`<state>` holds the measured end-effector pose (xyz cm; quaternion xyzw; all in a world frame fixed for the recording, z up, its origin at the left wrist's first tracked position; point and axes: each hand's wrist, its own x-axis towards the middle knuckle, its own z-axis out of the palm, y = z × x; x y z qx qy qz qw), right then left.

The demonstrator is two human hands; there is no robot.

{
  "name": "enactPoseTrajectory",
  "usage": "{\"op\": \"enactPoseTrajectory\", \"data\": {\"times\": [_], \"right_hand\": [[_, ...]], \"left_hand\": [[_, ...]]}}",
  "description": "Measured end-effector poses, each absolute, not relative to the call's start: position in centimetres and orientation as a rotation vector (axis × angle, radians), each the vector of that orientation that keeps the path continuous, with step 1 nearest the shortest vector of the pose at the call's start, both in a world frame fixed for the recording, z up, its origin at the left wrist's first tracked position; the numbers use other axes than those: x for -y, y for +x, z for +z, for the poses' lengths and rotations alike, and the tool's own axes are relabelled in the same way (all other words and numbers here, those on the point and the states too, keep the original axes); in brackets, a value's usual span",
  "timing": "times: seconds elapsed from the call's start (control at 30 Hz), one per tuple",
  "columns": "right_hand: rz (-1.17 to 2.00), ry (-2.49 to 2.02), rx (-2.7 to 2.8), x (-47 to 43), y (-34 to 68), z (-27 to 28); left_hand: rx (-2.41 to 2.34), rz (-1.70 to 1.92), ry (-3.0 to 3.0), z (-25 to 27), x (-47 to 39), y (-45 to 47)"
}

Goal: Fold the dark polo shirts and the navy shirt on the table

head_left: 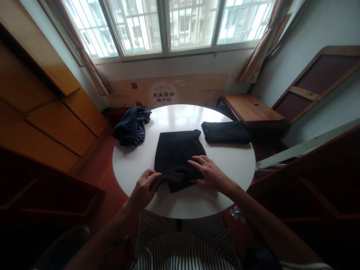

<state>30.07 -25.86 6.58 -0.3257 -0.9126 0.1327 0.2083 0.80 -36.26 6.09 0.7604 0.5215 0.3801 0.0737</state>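
A dark garment, folded into a rough rectangle, lies in the middle of the round white table. My left hand pinches its near left edge, which is lifted and turned up a little. Spread fingers of my right hand rest on the garment's right side, near its front corner. The exact kind of garment cannot be made out. To the right lies a neatly folded dark garment, and a crumpled dark blue garment sits at the left edge of the table.
Behind the table, at the right, stands a low wooden table. Orange-brown cabinets line the left wall. Dark wooden panels flank the right side. A barred window with curtains is ahead.
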Motion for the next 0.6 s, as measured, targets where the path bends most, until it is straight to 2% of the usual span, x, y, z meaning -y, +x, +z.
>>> {"op": "enactPoseTrajectory", "data": {"times": [0.23, 0.43, 0.6], "right_hand": [[0.499, -0.610, 2.516, 25.1, 24.7, 9.0], [0.691, -0.742, 2.058, 21.8, 25.6, 13.7], [0.725, -0.641, 2.048, 23.4, 27.3, 19.6]], "left_hand": [[-1.524, 1.282, 2.221, 9.9, 33.3, 2.9], [-1.522, 1.071, 1.878, 10.1, 29.2, 0.3], [-1.231, 1.350, 1.688, 14.3, 28.5, -2.4]]}}
